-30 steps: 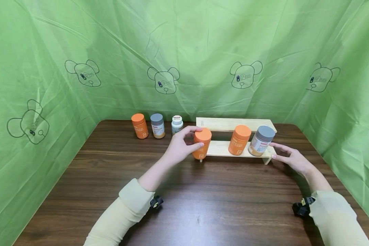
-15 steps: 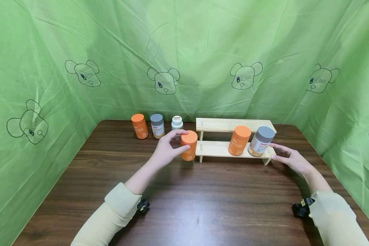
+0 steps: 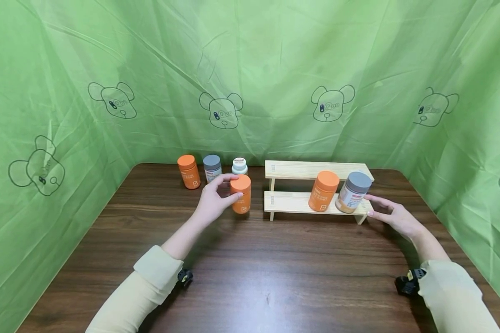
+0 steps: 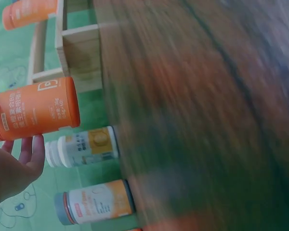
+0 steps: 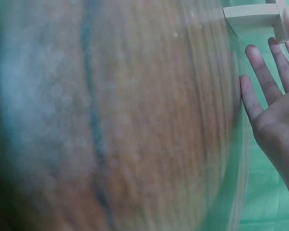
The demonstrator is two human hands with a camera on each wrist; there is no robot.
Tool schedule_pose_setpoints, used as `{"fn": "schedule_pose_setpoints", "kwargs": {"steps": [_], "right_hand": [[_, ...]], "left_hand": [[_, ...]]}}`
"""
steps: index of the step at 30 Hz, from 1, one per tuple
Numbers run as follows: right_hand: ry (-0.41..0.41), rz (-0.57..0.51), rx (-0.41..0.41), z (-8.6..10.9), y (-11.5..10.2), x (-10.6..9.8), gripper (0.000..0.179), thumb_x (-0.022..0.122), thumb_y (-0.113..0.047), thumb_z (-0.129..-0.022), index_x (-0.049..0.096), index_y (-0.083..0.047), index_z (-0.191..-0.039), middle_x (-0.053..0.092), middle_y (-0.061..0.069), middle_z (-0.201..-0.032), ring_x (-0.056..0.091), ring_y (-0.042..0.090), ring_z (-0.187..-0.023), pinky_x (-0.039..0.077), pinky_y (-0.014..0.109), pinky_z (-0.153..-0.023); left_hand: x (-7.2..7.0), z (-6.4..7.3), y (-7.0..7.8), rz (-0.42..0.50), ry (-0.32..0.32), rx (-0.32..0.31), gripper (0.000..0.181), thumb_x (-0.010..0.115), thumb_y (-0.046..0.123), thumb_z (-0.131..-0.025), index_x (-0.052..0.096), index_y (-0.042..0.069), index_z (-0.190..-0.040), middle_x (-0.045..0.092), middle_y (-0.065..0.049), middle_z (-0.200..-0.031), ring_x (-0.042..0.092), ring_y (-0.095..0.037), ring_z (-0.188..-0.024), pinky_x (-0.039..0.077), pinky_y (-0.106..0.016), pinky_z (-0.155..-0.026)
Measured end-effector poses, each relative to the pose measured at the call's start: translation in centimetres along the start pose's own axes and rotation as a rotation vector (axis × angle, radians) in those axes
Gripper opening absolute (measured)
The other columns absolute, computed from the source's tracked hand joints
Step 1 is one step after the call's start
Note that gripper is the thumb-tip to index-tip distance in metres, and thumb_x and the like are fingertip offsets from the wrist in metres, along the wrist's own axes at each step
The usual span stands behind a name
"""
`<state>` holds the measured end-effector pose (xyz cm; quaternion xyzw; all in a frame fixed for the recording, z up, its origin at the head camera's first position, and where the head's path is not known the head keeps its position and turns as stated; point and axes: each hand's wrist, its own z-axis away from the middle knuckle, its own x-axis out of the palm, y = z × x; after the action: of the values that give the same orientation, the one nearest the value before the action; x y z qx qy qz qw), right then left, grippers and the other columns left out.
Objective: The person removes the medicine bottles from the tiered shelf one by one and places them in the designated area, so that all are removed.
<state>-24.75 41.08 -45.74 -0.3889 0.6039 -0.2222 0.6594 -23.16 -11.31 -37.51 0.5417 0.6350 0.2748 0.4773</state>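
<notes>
My left hand (image 3: 213, 199) grips an orange bottle (image 3: 241, 196) with an orange lid, thumb in front and fingers behind. In the left wrist view the orange bottle (image 4: 38, 108) is raised off the table, left of a two-step wooden shelf (image 3: 289, 202). At the shelf's right end, my right hand (image 3: 396, 217) touches the lower step with thumb and index finger. The right wrist view shows that hand (image 5: 279, 110) with its other fingers extended and spread. Another orange bottle (image 3: 324, 192) and a grey-lidded jar (image 3: 353, 193) stand on the lower step.
Along the back left of the dark wooden table (image 3: 233, 277) stand an orange bottle (image 3: 189, 173), a grey-lidded jar (image 3: 212, 169) and a small white-capped bottle (image 3: 239, 166), partly hidden by the held bottle. Green cloth (image 3: 275, 69) hangs behind and at both sides.
My left hand has carried the orange bottle leftward, from in front of the lower step's left end to in front of the small white-capped bottle. My right hand has stayed at the shelf.
</notes>
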Motion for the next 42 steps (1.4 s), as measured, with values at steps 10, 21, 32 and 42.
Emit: {"fn": "schedule_pose_setpoints", "kwargs": {"steps": [10, 21, 32, 42], "right_hand": [[-0.003, 0.036, 0.037, 0.1, -0.4, 0.0, 0.054, 0.062, -0.03, -0.092, 0.043, -0.019, -0.142, 0.041, 0.017, -0.142, 0.035, -0.012, -0.114, 0.034, 0.004, -0.084], [-0.01, 0.035, 0.045, 0.1, -0.6, -0.1, 0.055, 0.061, -0.031, -0.092, 0.042, -0.019, -0.143, 0.04, 0.017, -0.144, 0.034, -0.011, -0.116, 0.032, 0.003, -0.084], [-0.015, 0.006, 0.038, 0.0, -0.5, 0.0, 0.055, 0.061, -0.029, -0.092, 0.042, -0.018, -0.143, 0.043, 0.007, -0.142, 0.035, -0.015, -0.113, 0.034, 0.003, -0.084], [-0.022, 0.0, 0.042, 0.0, -0.3, -0.1, 0.056, 0.061, -0.029, -0.092, 0.041, -0.018, -0.143, 0.042, 0.009, -0.143, 0.035, -0.014, -0.114, 0.034, 0.004, -0.085]], "left_hand": [[0.0, -1.1, -2.6, -0.02, 0.053, -0.064, 0.041, 0.076, 0.003, -0.077, 0.06, 0.002, -0.115, 0.063, -0.016, -0.115, 0.06, -0.034, -0.101, 0.051, -0.052, -0.085], [0.8, -2.4, -6.5, -0.078, 0.071, -0.083, 0.042, 0.079, 0.01, -0.075, 0.061, 0.011, -0.113, 0.063, -0.008, -0.114, 0.062, -0.023, -0.101, 0.053, -0.039, -0.084], [1.0, -2.3, -6.3, -0.136, 0.08, -0.122, 0.04, 0.08, 0.011, -0.074, 0.06, 0.012, -0.109, 0.064, -0.008, -0.112, 0.063, -0.024, -0.101, 0.053, -0.041, -0.082], [1.0, -2.3, -5.9, -0.135, 0.056, -0.116, 0.04, 0.078, 0.009, -0.076, 0.059, 0.008, -0.111, 0.063, -0.011, -0.113, 0.062, -0.026, -0.101, 0.052, -0.041, -0.086]]}}
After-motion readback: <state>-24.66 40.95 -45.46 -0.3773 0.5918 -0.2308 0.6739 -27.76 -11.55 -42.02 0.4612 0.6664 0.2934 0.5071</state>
